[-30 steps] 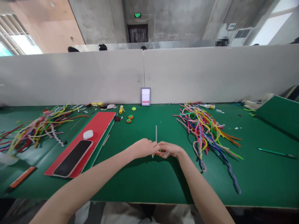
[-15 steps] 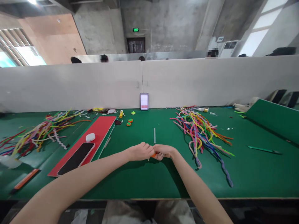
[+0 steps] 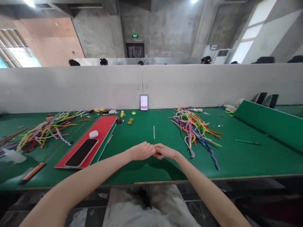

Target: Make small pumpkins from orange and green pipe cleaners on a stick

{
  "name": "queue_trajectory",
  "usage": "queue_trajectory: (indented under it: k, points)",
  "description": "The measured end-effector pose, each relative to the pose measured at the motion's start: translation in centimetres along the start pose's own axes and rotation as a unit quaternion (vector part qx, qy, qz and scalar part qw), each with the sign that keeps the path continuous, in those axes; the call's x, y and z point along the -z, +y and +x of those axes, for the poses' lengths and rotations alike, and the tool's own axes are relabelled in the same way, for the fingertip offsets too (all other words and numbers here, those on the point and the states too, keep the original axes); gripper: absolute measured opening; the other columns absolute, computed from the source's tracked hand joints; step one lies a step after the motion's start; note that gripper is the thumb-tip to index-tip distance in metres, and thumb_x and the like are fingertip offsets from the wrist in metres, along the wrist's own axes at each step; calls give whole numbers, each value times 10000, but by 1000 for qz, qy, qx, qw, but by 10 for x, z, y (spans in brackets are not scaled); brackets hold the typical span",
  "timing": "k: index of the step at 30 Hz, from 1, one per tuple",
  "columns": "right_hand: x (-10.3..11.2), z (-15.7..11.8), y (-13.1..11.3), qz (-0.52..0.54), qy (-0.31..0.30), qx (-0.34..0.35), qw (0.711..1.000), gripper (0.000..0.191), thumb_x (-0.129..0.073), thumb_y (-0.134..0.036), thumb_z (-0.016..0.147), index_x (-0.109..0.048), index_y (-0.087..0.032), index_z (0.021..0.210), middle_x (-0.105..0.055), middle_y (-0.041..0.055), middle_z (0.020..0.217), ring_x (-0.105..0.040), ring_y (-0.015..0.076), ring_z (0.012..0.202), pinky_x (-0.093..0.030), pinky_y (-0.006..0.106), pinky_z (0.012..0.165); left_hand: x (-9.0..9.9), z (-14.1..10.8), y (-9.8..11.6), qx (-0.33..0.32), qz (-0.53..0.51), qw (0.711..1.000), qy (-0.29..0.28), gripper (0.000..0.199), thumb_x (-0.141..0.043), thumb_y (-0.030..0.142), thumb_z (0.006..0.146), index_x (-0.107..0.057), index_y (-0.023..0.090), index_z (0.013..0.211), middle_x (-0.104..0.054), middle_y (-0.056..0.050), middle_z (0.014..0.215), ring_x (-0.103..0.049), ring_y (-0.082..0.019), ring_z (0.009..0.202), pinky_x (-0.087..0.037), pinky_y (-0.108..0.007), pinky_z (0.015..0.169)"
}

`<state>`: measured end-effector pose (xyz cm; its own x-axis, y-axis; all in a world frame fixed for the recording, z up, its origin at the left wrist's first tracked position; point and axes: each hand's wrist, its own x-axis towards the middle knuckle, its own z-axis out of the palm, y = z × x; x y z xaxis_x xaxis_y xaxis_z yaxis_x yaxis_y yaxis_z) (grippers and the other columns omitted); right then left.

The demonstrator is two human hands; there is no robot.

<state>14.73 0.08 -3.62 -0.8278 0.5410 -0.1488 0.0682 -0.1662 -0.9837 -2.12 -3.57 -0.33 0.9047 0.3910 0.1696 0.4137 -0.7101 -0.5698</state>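
Orange piece (image 3: 155, 154), mostly hidden, sits over the bench (image 3: 132, 171) near its front edge, open room either side. One pale stick (image 3: 154, 132) beyond, two orange-green rounds (image 3: 129, 122) farther back. Right hand (image 3: 167, 151) bends inward, grasping the piece; left hand (image 3: 142, 150) curls against the right (its grip can't be told).

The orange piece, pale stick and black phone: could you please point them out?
Orange piece (image 3: 156, 154): head view, its visible part.
Pale stick (image 3: 154, 132): head view, mid-length.
Black phone (image 3: 81, 152): head view, dark screen.
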Motion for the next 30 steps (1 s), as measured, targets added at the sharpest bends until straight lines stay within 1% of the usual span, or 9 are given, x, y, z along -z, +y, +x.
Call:
queue_trajectory:
  k: [5, 8, 10, 11, 14, 17, 20, 24, 30]
  points:
    - [-18, -11, -6, -35, 97, 59, 993, 264, -423, -405, 785, -404, -174, 657, -355, -80, 469, -247, 34, 357, -172, 175, 354, 12, 0, 6, 39, -23, 999, -12, 190, -283, 139, 865, -472, 136, 847, -528, -60, 724, -488, -169, 650, -302, -314, 563]
    - [-28, -9, -1, -71, 178, 93, 977, 273, -381, -424, 802, -411, -183, 678, -345, -78, 452, -274, 54, 362, -211, 186, 360, 10, 0, 10, 103, -79, 991, -13, 170, -300, 132, 853, -468, 140, 883, -537, -66, 772, -502, -175, 686, -330, -320, 600]
    - [-33, -4, 8, -100, 243, 115, 958, 288, -325, -422, 827, -415, -189, 684, -334, -75, 446, -290, 68, 371, -241, 193, 371, 6, 2, 16, 167, -140, 976, -11, 178, -306, 149, 854, -475, 144, 909, -548, -78, 824, -514, -188, 741, -351, -331, 643]
    - [-34, -1, 12, -115, 276, 125, 946, 289, -311, -413, 835, -418, -191, 686, -346, -68, 457, -311, 76, 386, -257, 196, 382, 3, 3, 19, 211, -180, 961, -7, 175, -318, 154, 849, -481, 149, 913, -550, -78, 822, -517, -197, 761, -357, -335, 658]
    - [-37, 8, 24, -168, 358, 146, 907, 291, -295, -389, 851, -447, -191, 703, -413, -38, 500, -385, 103, 438, -309, 217, 436, -5, 6, 31, 269, -198, 942, 1, 205, -303, 133, 840, -483, 136, 939, -554, -86, 808, -525, -217, 764, -369, -344, 656]
    - [-39, 14, 32, -223, 407, 154, 872, 283, -290, -355, 862, -483, -184, 746, -519, 15, 610, -481, 138, 538, -346, 242, 517, -13, 7, 42, 335, -227, 914, 10, 209, -291, 145, 848, -479, 144, 940, -557, -76, 798, -537, -212, 759, -377, -324, 641]
    - [-41, 17, 36, -272, 428, 147, 849, 267, -290, -317, 871, -509, -176, 810, -579, 53, 692, -542, 166, 607, -357, 252, 552, -21, 7, 50, 417, -269, 868, 26, 234, -242, 199, 879, -472, 166, 858, -549, -55, 738, -546, -188, 673, -368, -290, 580]
    - [-43, 20, 38, -326, 440, 136, 826, 262, -286, -285, 882, -518, -163, 876, -608, 71, 713, -577, 177, 606, -359, 246, 530, -29, 10, 58, 511, -338, 788, 62, 277, -207, 290, 898, -437, 197, 775, -538, -23, 674, -547, -170, 609, -355, -265, 540]
    - [-46, 22, 36, -368, 449, 141, 802, 274, -294, -283, 883, -528, -147, 925, -622, 102, 751, -597, 195, 631, -384, 257, 543, -36, 22, 63, 590, -437, 667, 126, 312, -170, 305, 892, -397, 205, 701, -532, -13, 636, -552, -153, 617, -387, -244, 546]
